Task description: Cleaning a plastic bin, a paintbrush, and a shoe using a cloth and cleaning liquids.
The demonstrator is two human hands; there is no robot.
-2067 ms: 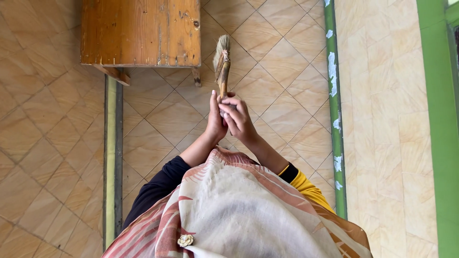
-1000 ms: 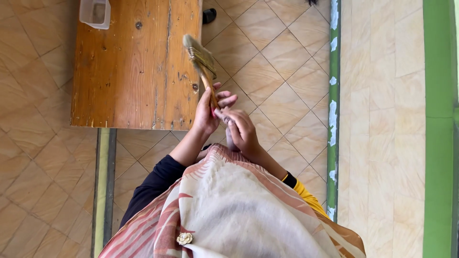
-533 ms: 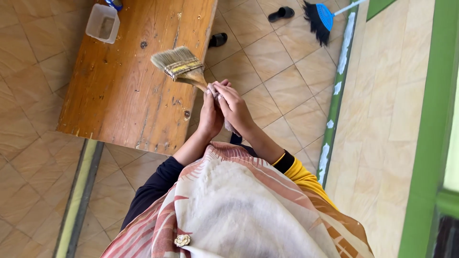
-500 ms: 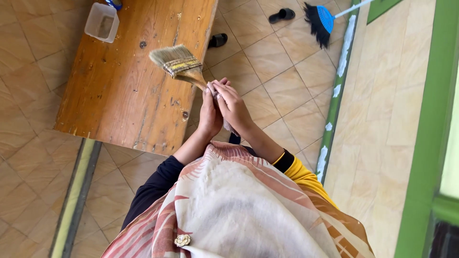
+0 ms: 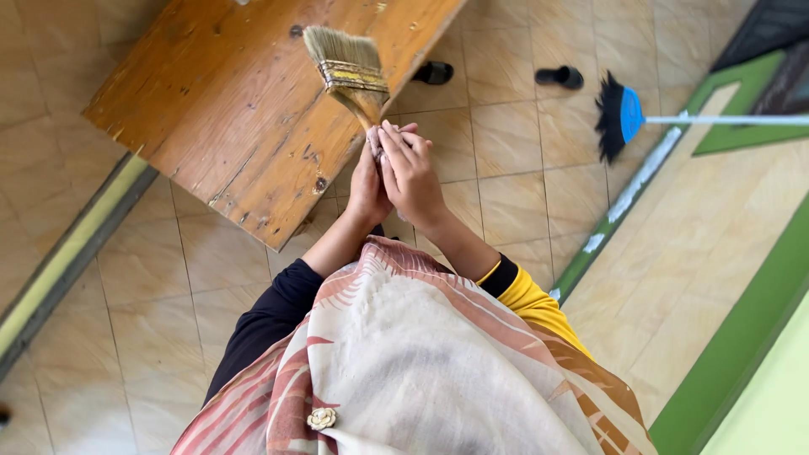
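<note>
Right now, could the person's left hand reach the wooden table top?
Probably yes. The left hand is wrapped with the right hand round the paintbrush handle, just past the table edge. Nothing lies between, but it would have to let go of the brush first.

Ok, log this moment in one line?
left hand: on brush handle | right hand: on handle too | bristles up, over wooden table | broom on floor

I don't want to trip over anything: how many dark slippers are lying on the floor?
2: one slipper at the wooden table's far edge, the other slipper left of the blue broom head. More may be hidden.
</note>
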